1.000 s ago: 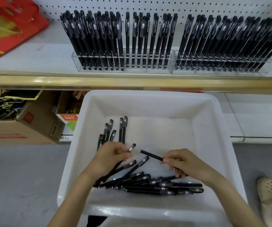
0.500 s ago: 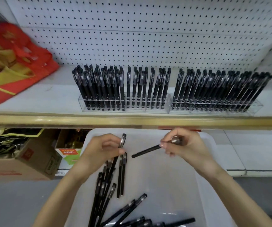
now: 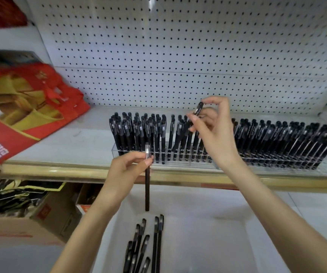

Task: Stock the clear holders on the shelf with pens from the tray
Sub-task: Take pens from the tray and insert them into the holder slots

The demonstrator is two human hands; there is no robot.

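1. Pegboard (image 3: 178,46): matte white panel pierced by a regular grid of small round holes. It stands behind the shelf (image 3: 80,142), a flat white surface fronted by a glossy gold strip (image 3: 60,172)
2. Two long, shallow racks of transparent plastic sit end to end on the shelf: the left holder (image 3: 180,164) and the right holder (image 3: 324,166). Both carry rows of standing pens (image 3: 276,138), slim and black, caps up and leaning slightly
3. Tray (image 3: 217,243): smooth white plastic, below the shelf edge. Loose pens (image 3: 156,243) lie on its floor, mostly lengthwise
4. Right hand (image 3: 211,131): raised over the left holder, thumb and forefinger pinching the cap end of a pen (image 3: 198,109), remaining fingers arched above. The pen is tilted, its tip lowered among the standing pens; whether it sits in a slot cannot be told
5. Left hand (image 3: 127,170): in front of the gold strip, fingertips and thumb pinching a second pen (image 3: 147,190) just under its cap. This pen hangs upright, its tip above the tray
6. Red-and-yellow fabric bags (image 3: 30,99) lie on the shelf at left; a cardboard box (image 3: 30,223) sits below
7. Pale labels on the pen caps, white print on a red bag and red print on the box are too blurred to read
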